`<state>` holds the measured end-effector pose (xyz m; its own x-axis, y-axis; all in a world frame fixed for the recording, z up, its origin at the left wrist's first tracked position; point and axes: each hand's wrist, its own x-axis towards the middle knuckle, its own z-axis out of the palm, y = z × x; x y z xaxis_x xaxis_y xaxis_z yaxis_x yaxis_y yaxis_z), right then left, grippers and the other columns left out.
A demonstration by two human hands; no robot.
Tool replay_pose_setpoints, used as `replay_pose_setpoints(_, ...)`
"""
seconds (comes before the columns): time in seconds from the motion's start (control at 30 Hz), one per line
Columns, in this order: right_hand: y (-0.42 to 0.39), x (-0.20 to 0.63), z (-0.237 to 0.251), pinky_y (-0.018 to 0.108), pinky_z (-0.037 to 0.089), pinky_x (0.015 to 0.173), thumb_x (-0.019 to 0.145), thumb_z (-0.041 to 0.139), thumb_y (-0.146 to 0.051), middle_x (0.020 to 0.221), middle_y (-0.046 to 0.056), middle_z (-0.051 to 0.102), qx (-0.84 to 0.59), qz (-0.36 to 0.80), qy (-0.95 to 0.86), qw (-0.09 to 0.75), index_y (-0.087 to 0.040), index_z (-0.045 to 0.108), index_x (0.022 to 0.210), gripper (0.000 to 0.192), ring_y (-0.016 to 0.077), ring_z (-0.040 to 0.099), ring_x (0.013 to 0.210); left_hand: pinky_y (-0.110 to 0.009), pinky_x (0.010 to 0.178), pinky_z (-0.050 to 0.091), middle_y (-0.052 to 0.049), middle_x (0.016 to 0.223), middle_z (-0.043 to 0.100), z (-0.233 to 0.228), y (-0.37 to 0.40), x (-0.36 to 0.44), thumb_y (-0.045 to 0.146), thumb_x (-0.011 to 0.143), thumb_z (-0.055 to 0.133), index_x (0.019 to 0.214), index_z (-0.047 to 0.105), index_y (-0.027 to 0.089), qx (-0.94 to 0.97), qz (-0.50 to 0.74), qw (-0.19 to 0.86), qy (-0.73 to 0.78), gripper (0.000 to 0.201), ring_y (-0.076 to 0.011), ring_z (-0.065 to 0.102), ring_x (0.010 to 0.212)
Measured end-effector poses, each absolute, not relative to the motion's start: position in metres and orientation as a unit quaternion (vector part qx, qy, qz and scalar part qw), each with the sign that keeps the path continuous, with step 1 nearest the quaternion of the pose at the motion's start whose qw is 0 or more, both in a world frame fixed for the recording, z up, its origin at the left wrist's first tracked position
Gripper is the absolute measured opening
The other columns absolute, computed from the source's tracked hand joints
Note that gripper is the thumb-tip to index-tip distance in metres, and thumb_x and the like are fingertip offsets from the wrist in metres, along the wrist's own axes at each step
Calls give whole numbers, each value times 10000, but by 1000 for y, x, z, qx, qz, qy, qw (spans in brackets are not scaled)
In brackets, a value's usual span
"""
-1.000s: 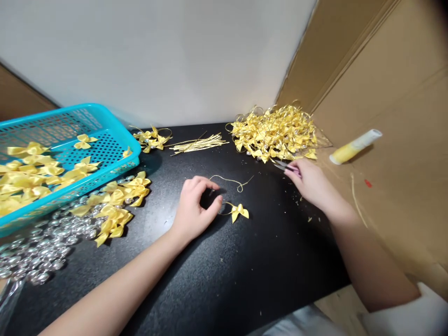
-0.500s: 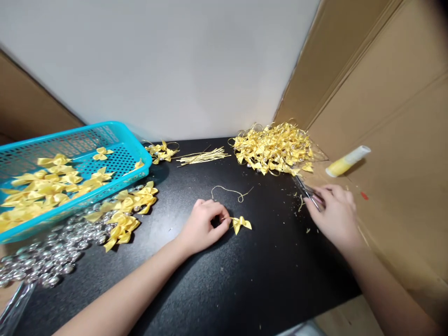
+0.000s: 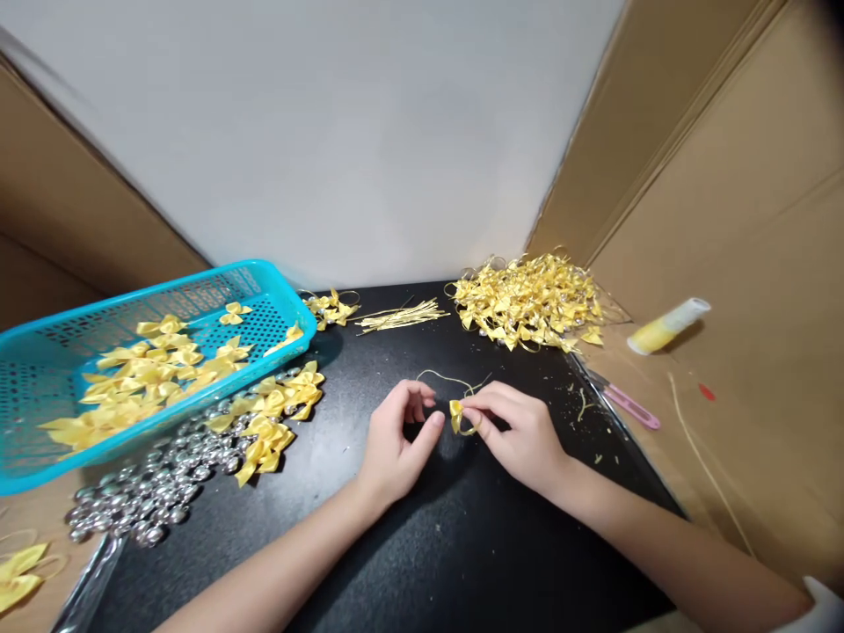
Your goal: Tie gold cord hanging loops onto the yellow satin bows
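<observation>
Between the thumb and fingertips of my right hand [image 3: 520, 431] is a small yellow ribbon bow [image 3: 455, 415], held just over the black tabletop. My left hand [image 3: 401, 440] is close by on the left, its thumb and curled fingers apart with nothing seen between them. Behind both hands a thin gold cord [image 3: 443, 377] curves across the table; whether it joins the bow is hidden by my fingers. A pink-handled tool [image 3: 631, 406] with a metal blade lies at the table's right edge, away from my right hand.
A blue basket [image 3: 290, 294] of yellow bows stands at left. Silver beads [image 3: 141, 497] and more bows [image 3: 267, 444] lie before it. At the back are gold cord lengths [image 3: 405, 315] and a heap of beaded bows [image 3: 531, 299]. A yellow-white tube [image 3: 669, 325] lies right.
My right hand has put down the tool at the right and come to the middle, taking the bow. My left hand has let go of it and opened. The view has shifted slightly left.
</observation>
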<state>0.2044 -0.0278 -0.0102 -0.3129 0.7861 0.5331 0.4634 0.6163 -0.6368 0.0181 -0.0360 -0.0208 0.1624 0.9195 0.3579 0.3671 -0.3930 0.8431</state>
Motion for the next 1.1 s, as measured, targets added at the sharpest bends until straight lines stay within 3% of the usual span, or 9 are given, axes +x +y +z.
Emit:
replay_pose_setpoints(0.13, -14, 190, 11, 255, 564, 688, 858, 593, -67, 831, 82, 718, -314, 150, -784, 514, -160, 708, 943, 170, 151, 680, 751, -230, 568, 396, 17, 623, 536, 0, -29, 17, 339, 908, 506, 724, 547, 169, 704, 416, 329, 472, 254, -121, 487, 577)
replay_pose_setpoints(0.3, -6, 172, 23, 273, 575, 721, 838, 598, -54, 845, 73, 736, -312, 199, -748, 551, -179, 727, 903, 192, 158, 695, 780, -228, 569, 361, 16, 607, 530, 16, -22, 13, 259, 952, 448, 690, 556, 165, 731, 423, 211, 493, 298, -113, 481, 565)
replay_pose_setpoints(0.5, -8, 167, 22, 287, 570, 723, 847, 638, -202, 836, 51, 734, -401, 378, -632, 546, -186, 693, 835, 58, 171, 701, 782, -248, 562, 331, 20, 572, 481, 15, -21, 10, 172, 928, 447, 642, 482, 175, 782, 419, 70, 455, 288, -115, 446, 541)
replay_pose_setpoints(0.77, -9, 167, 19, 283, 540, 722, 863, 609, -251, 818, 37, 687, -426, 423, -597, 532, -184, 641, 824, 83, 161, 666, 772, -255, 572, 347, -2, 602, 554, 11, -22, 10, 144, 920, 443, 674, 528, 170, 792, 419, 78, 437, 262, -120, 483, 559)
replay_pose_setpoints(0.97, -4, 175, 26, 265, 503, 682, 826, 590, -164, 776, 21, 659, -416, 365, -699, 452, -176, 603, 801, 31, 142, 617, 711, -249, 553, 340, 22, 541, 474, 8, -22, 11, 163, 918, 425, 614, 453, 188, 790, 408, 108, 444, 307, -111, 443, 514)
replay_pose_setpoints(1.1, 2, 185, 32, 261, 429, 651, 829, 570, -158, 743, 6, 610, -402, 285, -797, 349, -181, 556, 778, 58, 139, 557, 683, -254, 548, 329, 27, 529, 443, 7, -22, 12, 192, 914, 415, 605, 413, 198, 801, 385, 121, 443, 309, -115, 416, 507)
